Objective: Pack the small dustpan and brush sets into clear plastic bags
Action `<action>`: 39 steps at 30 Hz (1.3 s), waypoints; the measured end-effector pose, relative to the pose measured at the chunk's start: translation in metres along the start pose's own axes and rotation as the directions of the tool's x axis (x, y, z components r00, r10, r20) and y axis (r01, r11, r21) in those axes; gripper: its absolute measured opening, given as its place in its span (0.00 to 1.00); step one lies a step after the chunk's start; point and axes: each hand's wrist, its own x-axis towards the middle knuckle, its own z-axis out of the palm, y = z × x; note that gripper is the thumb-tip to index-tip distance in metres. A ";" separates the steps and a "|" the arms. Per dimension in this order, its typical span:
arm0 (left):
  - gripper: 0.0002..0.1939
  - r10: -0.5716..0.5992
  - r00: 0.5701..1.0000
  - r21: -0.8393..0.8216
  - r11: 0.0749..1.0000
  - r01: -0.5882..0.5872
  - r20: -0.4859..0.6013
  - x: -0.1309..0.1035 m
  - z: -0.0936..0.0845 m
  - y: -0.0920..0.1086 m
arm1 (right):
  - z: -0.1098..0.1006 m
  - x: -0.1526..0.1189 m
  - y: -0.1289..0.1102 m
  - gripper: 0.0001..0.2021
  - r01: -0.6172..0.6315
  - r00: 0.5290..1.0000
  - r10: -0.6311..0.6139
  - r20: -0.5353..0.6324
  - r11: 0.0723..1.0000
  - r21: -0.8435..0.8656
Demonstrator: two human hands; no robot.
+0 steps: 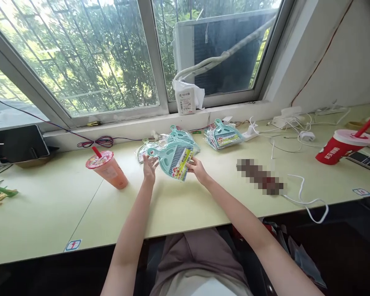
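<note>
Above the table I hold a mint-green mini dustpan and brush set (170, 159) in a clear bag with a yellow-green label. Its handle points up and to the left, and grey bristles show beside the label. My right hand (198, 169) pinches the label-side edge, thumb on the front. At the handle end, my left hand (149, 167) grips with its fingers curled at the bag; part of the grip is hard to make out. Just behind lie more bagged dustpan sets (183, 135), partly covered by the held one. A further stack of dustpan sets (223, 135) lies to the right.
Left of my hands stands a pink drink cup (111, 170) with a red straw. A red cup (339, 148), white cables (308, 201) and a blurred-out object (260, 176) are on the right. A tablet (18, 144) leans at far left. The table's front edge (200, 228) is near my lap.
</note>
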 end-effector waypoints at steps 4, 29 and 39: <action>0.27 0.128 0.981 0.292 0.942 -0.167 0.149 -0.007 -0.005 0.022 | -0.016 0.002 -0.010 0.24 -0.072 0.992 0.077 0.098 0.996 -0.059; 0.22 0.100 0.995 0.320 0.943 -0.091 -0.011 0.016 -0.034 0.027 | -0.054 0.015 -0.036 0.20 0.101 0.972 -0.024 -0.235 0.940 0.324; 0.36 0.651 0.695 0.764 0.604 -0.228 -0.307 0.010 -0.018 0.011 | -0.017 0.017 -0.010 0.20 0.022 0.985 0.041 -0.167 0.934 0.356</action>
